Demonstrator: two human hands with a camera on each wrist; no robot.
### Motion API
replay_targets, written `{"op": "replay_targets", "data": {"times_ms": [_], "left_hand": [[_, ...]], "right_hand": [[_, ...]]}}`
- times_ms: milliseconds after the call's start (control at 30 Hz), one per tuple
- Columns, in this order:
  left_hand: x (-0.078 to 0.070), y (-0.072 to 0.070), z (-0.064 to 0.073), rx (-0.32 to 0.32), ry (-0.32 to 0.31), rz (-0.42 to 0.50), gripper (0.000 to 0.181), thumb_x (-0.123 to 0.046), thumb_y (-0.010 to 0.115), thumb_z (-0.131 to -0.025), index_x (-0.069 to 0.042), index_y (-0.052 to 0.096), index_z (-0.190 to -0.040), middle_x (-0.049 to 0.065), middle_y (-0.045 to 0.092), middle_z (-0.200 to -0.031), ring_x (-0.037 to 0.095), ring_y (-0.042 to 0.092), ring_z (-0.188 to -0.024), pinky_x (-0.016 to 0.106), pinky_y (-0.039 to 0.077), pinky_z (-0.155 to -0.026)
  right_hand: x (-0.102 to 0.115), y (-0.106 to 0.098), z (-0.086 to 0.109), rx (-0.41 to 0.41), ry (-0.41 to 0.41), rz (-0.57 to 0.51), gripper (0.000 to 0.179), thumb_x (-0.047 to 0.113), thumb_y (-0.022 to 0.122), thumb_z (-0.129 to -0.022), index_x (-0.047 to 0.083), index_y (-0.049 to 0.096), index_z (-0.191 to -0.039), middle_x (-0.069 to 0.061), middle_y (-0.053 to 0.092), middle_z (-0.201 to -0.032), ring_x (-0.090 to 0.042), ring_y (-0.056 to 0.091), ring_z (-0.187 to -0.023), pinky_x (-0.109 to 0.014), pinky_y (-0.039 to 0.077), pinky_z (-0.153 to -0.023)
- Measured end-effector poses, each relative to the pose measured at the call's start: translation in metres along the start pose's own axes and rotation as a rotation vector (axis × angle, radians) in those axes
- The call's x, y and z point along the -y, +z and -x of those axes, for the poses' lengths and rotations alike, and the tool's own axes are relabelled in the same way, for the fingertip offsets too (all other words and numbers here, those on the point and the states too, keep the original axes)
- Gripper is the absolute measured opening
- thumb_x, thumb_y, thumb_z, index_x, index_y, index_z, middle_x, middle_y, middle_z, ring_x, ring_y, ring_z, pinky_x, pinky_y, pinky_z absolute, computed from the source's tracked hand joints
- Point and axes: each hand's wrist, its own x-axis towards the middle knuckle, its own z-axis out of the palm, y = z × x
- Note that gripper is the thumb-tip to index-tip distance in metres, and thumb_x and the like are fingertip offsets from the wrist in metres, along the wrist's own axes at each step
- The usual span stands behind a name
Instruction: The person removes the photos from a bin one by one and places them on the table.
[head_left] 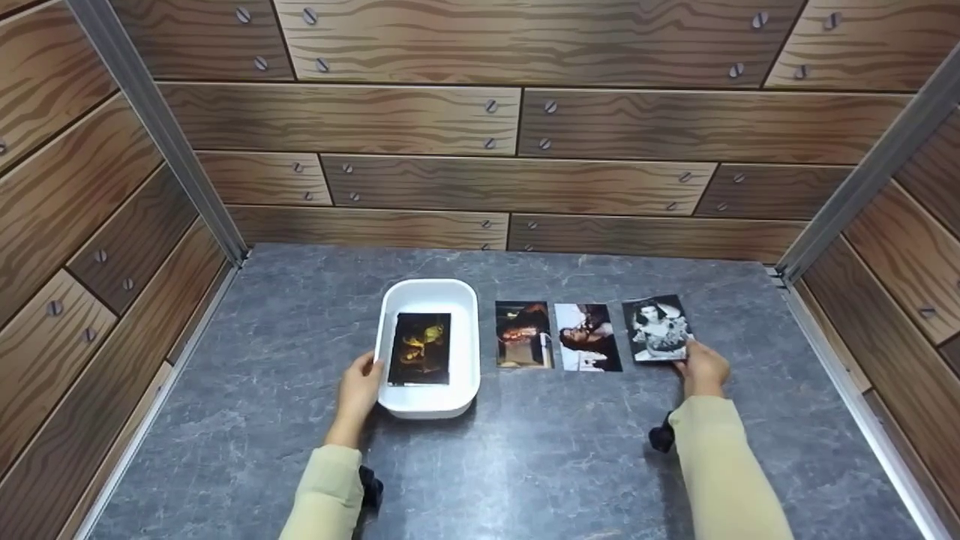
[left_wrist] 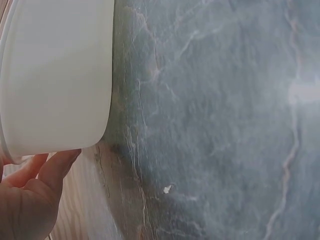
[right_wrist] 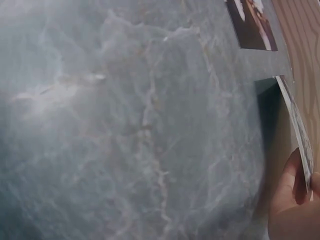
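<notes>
A white plastic tray (head_left: pixel 427 409) stands left of centre, and a dark photo (head_left: pixel 420 349) with yellow shapes lies inside it. My left hand (head_left: pixel 359 386) grips the tray's left side, thumb at the rim; the left wrist view shows its fingers against the outer wall. With my right hand (head_left: pixel 707 367) I pinch a black-and-white photo (head_left: pixel 658 330) of a person at its lower right corner. Its near edge is lifted off the table, as the right wrist view shows. Left of it lie a photo of a dark-haired person (head_left: pixel 589 337) and a dark reddish photo (head_left: pixel 523 334).
The grey marbled table (head_left: pixel 555 450) is bounded by wood-patterned panels (head_left: pixel 517 120) at the back and both sides. Metal posts (head_left: pixel 161 127) rise at the back corners. Black wrist straps show at both sleeves.
</notes>
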Motion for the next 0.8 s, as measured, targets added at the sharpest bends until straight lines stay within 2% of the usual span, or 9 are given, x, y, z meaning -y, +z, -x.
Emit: {"op": "replay_targets", "data": {"times_ms": [133,267,400,500,567,633,700,800], "left_hand": [[-0.001,0.0,0.0,0.001,0.012,0.017,0.039,-0.01,0.049,-0.098,0.014,0.052,-0.128,0.033,0.059,-0.121,0.043,0.057,-0.113,0.049,0.046,-0.1],[0.0,0.0,0.0,0.01,-0.001,0.025,0.039,-0.01,0.049,-0.097,0.013,0.051,-0.129,0.033,0.059,-0.122,0.043,0.056,-0.115,0.049,0.045,-0.101],[0.001,0.0,0.001,0.008,-0.007,0.017,0.039,-0.01,0.049,-0.097,0.013,0.051,-0.129,0.033,0.059,-0.123,0.043,0.056,-0.116,0.049,0.044,-0.102],[0.002,0.001,0.002,0.004,-0.01,0.016,0.039,-0.01,0.049,-0.098,0.013,0.052,-0.129,0.032,0.059,-0.123,0.043,0.055,-0.116,0.049,0.044,-0.102],[0.002,0.001,0.002,-0.001,-0.008,0.015,0.039,-0.01,0.049,-0.097,0.013,0.052,-0.129,0.032,0.058,-0.124,0.043,0.055,-0.117,0.049,0.044,-0.103],[0.001,0.001,0.002,-0.003,-0.005,0.016,0.039,-0.01,0.05,-0.097,0.013,0.052,-0.128,0.032,0.058,-0.124,0.044,0.054,-0.118,0.049,0.043,-0.103],[0.001,0.001,0.002,-0.004,0.001,0.01,0.039,-0.01,0.05,-0.097,0.013,0.052,-0.128,0.033,0.058,-0.124,0.045,0.054,-0.118,0.05,0.043,-0.103],[0.001,0.0,0.001,0.0,-0.003,0.01,0.039,-0.011,0.049,-0.097,0.013,0.052,-0.129,0.032,0.057,-0.125,0.044,0.054,-0.119,0.05,0.043,-0.104]], "right_hand": [[-0.009,-0.001,-0.006,-0.014,-0.072,0.066,0.046,0.01,0.053,-0.095,-0.003,0.048,-0.139,-0.014,0.044,-0.147,-0.003,0.053,-0.087,-0.011,0.053,-0.068],[-0.016,-0.004,-0.007,-0.055,-0.216,0.227,0.038,0.008,0.053,-0.095,-0.01,0.054,-0.129,-0.023,0.048,-0.141,-0.013,0.052,-0.091,-0.007,0.045,-0.057],[-0.022,-0.006,-0.004,-0.11,-0.333,0.365,0.031,0.006,0.055,-0.095,-0.015,0.059,-0.117,-0.031,0.057,-0.124,-0.011,0.054,-0.073,-0.007,0.041,-0.051],[-0.025,-0.005,-0.002,-0.136,-0.401,0.476,0.029,0.007,0.055,-0.095,-0.015,0.061,-0.112,-0.033,0.059,-0.116,-0.02,0.058,-0.072,-0.022,0.051,-0.064],[-0.025,-0.004,-0.001,-0.152,-0.437,0.543,0.028,0.008,0.055,-0.095,-0.015,0.063,-0.11,-0.034,0.059,-0.115,-0.034,0.061,-0.086,-0.037,0.052,-0.08],[-0.026,-0.004,0.0,-0.161,-0.458,0.587,0.028,0.008,0.055,-0.095,-0.014,0.063,-0.11,-0.034,0.06,-0.116,-0.044,0.056,-0.102,-0.047,0.046,-0.092],[-0.026,-0.003,0.0,-0.165,-0.455,0.598,0.029,0.009,0.054,-0.095,-0.014,0.063,-0.111,-0.033,0.059,-0.118,-0.046,0.055,-0.109,-0.051,0.043,-0.099],[-0.025,-0.001,0.001,-0.165,-0.439,0.609,0.03,0.011,0.054,-0.096,-0.012,0.063,-0.114,-0.031,0.059,-0.121,-0.046,0.054,-0.112,-0.05,0.042,-0.101]]}}
